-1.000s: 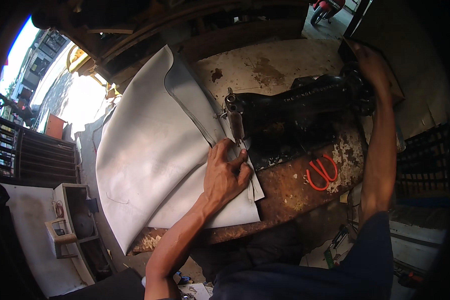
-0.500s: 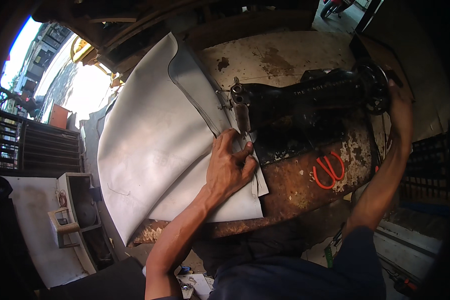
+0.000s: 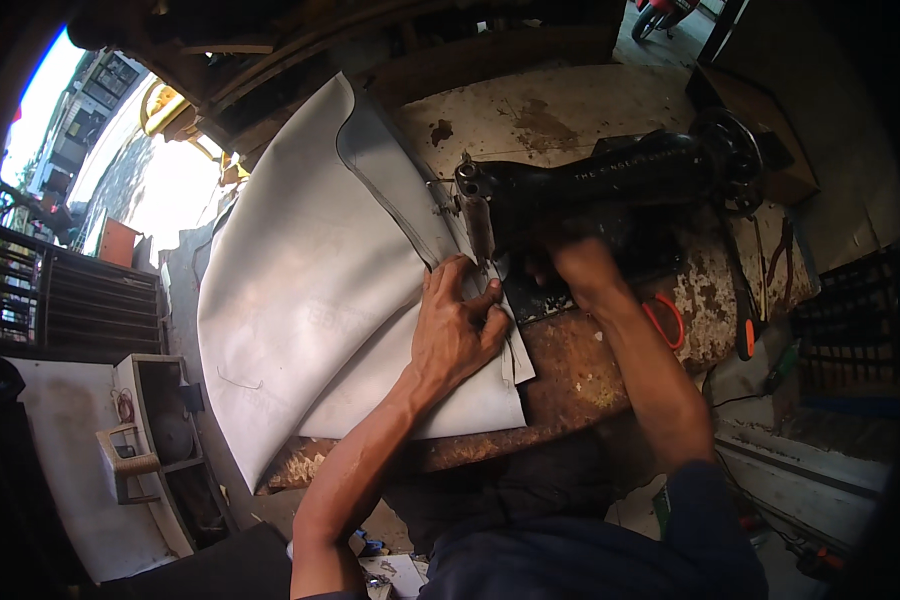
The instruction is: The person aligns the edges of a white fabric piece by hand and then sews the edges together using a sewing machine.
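A large white vinyl-like sheet (image 3: 280, 240) with a dark-edged fold lies over the left part of the worn table, running up to a black sewing machine (image 3: 600, 183). My left hand (image 3: 458, 325) holds the layered edge of the sheet just in front of the needle area, fingers bent, thumb toward the machine. Beneath the machine's arm, close to the needle end, is my right hand (image 3: 582, 272). Motion smears its fingers, so what they hold, if anything, does not show. Partly behind the right forearm lie orange loop handles (image 3: 667, 322), seemingly of scissors.
On the table's right side lie a tool with an orange-tipped handle (image 3: 745, 338) and what look like pliers (image 3: 782, 250). The machine's handwheel (image 3: 730, 165) is at the right. A shelf cabinet (image 3: 175, 430) stands on the left, and part of a motorcycle (image 3: 655, 18) shows at the top.
My right hand has left the handwheel and moved left, under the machine's arm near the needle. My left hand stays on the sheet, which looks unmoved.
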Available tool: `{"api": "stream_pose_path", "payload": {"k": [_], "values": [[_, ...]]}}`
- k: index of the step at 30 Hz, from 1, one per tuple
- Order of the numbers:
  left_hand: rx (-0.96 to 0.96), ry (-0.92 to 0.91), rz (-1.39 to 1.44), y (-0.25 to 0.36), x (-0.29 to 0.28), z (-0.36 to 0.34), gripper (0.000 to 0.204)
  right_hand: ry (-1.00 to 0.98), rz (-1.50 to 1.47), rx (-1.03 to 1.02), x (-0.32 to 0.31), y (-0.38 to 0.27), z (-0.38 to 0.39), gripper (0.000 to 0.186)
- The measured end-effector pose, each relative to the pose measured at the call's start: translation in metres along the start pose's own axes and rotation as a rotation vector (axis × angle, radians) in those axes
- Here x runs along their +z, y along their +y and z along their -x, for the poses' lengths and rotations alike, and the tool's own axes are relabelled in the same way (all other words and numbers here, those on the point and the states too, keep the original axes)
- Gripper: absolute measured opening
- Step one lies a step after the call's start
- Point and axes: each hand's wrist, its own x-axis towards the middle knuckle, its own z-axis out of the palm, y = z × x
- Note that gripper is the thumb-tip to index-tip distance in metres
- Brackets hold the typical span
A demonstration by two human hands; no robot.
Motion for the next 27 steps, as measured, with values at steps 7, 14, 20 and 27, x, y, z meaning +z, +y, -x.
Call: {"api": "stream_pose_path", "payload": {"k": [7,14,20,27], "values": [[0.037,0.002,-0.012,-0.002,0.001,-0.007,0.029,0.126,0.064,-0.287,-0.009,0.029,-0.087,0.032],[0.04,0.014,0.022,-0.008,-0.002,-0.01,0.03,0.132,0.412,-0.3,0.015,0.014,0.049,0.02],[0.095,0.029,0.029,-0.016,-0.006,-0.014,0.027,-0.023,0.506,-0.36,0.029,0.022,0.116,0.02],[0.278,-0.02,-0.199,-0.016,-0.03,-0.026,0.012,-0.112,0.849,-0.648,0.03,0.053,0.141,0.03]]}}
